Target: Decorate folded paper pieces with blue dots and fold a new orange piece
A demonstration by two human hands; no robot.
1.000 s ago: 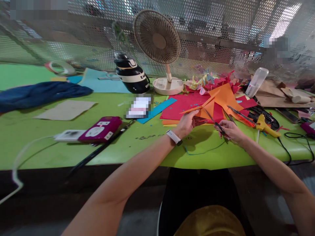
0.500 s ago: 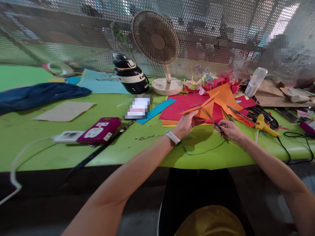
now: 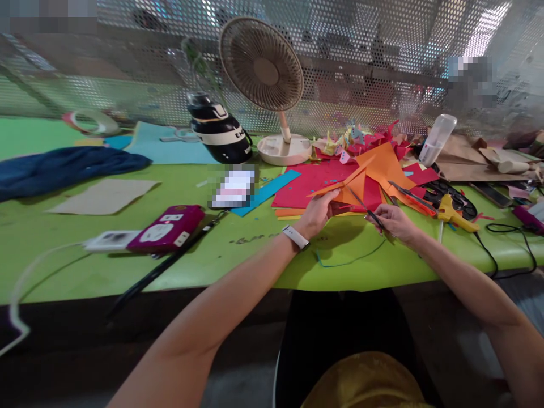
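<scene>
My left hand (image 3: 319, 214), with a white band at the wrist, pinches a folded piece of orange paper (image 3: 356, 190) by its near left side. In my right hand (image 3: 394, 222) is a small pair of scissors (image 3: 374, 217), its thin blades pointing up and left against the orange paper. Whether the blades are apart is too small to tell. Below the hands lie red paper sheets (image 3: 293, 190), with orange and yellow edges showing under them. Another pair of scissors (image 3: 412, 197) with orange handles rests just beyond my right hand.
A yellow glue gun (image 3: 454, 214) with a black cord lies right of my right hand. Paper scraps (image 3: 361, 139) pile up behind the sheets. A fan (image 3: 284, 150), a black bottle (image 3: 223, 136), a phone (image 3: 233, 188) and a purple power strip (image 3: 165, 229) stand or lie to the left.
The whole view has shifted slightly, so things on the table appear a little further left. Both hands keep their hold on the orange paper and the scissors, with hardly any movement.
</scene>
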